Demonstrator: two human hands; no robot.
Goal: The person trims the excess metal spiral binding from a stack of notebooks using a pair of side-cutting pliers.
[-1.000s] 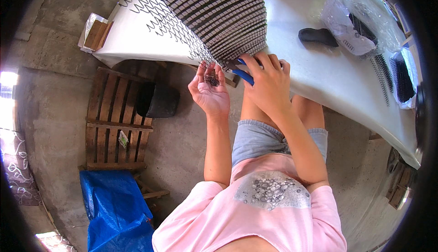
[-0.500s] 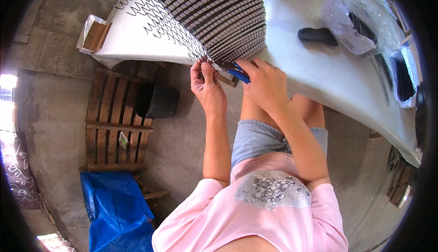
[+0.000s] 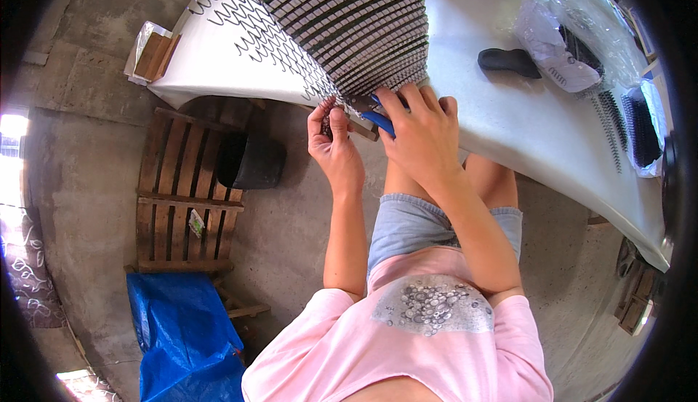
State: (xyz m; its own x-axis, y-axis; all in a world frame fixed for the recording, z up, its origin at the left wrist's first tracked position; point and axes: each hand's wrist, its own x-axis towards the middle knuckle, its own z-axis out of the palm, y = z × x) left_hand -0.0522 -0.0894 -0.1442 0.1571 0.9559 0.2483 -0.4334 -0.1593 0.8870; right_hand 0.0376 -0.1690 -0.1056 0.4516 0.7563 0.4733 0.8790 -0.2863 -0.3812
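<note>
Rows of bound white paper pieces with black wire binding (image 3: 356, 24) lie across the white table (image 3: 483, 107). Loose wavy wire ends (image 3: 254, 34) stick out from their left side. My right hand (image 3: 423, 136) is closed around blue-handled wire cutters (image 3: 379, 122), whose dark jaws are at the wire ends by the near corner of the rows. Just left of the jaws, my left hand (image 3: 338, 147) has thumb and fingers closed on small dark wire pieces (image 3: 327, 127). The fingers partly hide these pieces.
To the right on the table lie a black rounded object (image 3: 509, 62), clear plastic bags (image 3: 556, 60), wire strips (image 3: 609, 122) and bagged black wire (image 3: 641, 129). Below left are a black bin (image 3: 258, 162), wooden pallet (image 3: 176, 220) and blue tarp (image 3: 182, 322).
My right hand's fingers have spread and shifted on the cutters' handles, which appear farther apart. My left hand has turned slightly, still beside the wire ends.
</note>
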